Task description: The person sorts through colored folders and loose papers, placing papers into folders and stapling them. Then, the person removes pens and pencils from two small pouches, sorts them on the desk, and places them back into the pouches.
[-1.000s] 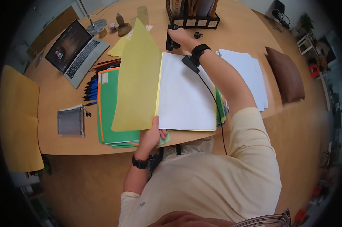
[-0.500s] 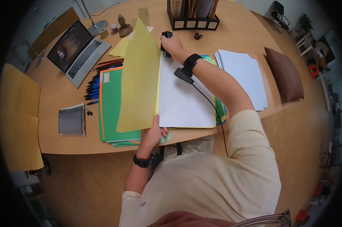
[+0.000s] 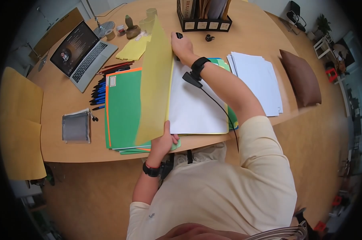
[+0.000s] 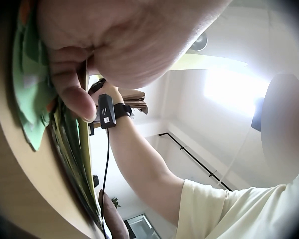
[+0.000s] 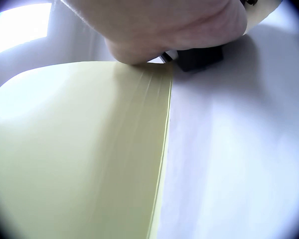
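Note:
A yellow folder (image 3: 154, 90) lies spread, its left cover raised and bent, with white sheets (image 3: 197, 102) on the right side. At the bottom of the fold my left hand (image 3: 161, 145) pinches the folder edge, thumb on top; the left wrist view shows this left hand (image 4: 109, 40) close up. My right hand (image 3: 182, 49) grips a black tool (image 3: 179, 35), possibly a stapler, at the top of the fold. The right wrist view shows part of the black tool (image 5: 199, 59) beneath the right hand (image 5: 174, 30), mostly hidden, beside the fold.
Green folders (image 3: 123, 104) lie under and left of the yellow one, beside blue pens (image 3: 98, 96). A laptop (image 3: 83, 56), a grey pouch (image 3: 76, 127), loose white paper (image 3: 257, 80), a brown cushion (image 3: 303, 80) and a black file rack (image 3: 207, 25) surround them.
My right hand has moved left and slightly down with the black tool, to the top of the fold. The raised yellow cover has swung rightward, uncovering more green folder. My left hand keeps its pinch.

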`<state>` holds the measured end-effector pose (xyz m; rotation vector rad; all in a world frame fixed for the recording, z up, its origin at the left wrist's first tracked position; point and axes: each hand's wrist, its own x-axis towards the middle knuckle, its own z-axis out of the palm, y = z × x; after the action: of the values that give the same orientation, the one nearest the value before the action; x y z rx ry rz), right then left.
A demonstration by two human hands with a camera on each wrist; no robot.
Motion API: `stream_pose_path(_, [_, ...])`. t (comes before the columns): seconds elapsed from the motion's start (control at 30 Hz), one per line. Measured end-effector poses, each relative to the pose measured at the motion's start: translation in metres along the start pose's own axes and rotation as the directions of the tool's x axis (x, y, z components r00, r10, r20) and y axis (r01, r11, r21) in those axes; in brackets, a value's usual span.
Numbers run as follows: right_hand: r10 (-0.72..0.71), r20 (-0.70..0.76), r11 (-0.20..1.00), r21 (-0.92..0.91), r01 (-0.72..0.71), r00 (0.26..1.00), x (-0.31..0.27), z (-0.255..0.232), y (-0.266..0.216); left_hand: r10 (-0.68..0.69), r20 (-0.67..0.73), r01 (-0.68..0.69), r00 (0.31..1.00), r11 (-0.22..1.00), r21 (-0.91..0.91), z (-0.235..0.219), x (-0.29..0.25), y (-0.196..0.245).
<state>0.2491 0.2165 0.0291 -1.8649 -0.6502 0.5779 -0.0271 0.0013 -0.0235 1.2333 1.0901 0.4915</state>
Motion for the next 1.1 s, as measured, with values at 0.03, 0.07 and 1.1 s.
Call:
stream_pose_path(0.03, [0.026,0.055,0.999,0.041,-0.028,0.998,0.002,-0.002,0.0,0.005,0.0,-0.005,1.0,1.0,0.001,0.0,0.001,0.0])
stream_pose_path(0.07, [0.05,0.111,0.995,0.08,-0.059,0.993,0.004,-0.005,0.001,0.005,0.001,-0.005,1.0,1.0,-0.006,0.0,0.001,0.0])
stream_pose_path(1.1, [-0.309,0.126,0.689,-0.653,0.313,0.943,0.099,-0.111,0.055,0.07,0.022,-0.07,0.997,0.997,0.014,-0.004,0.002,-0.001])
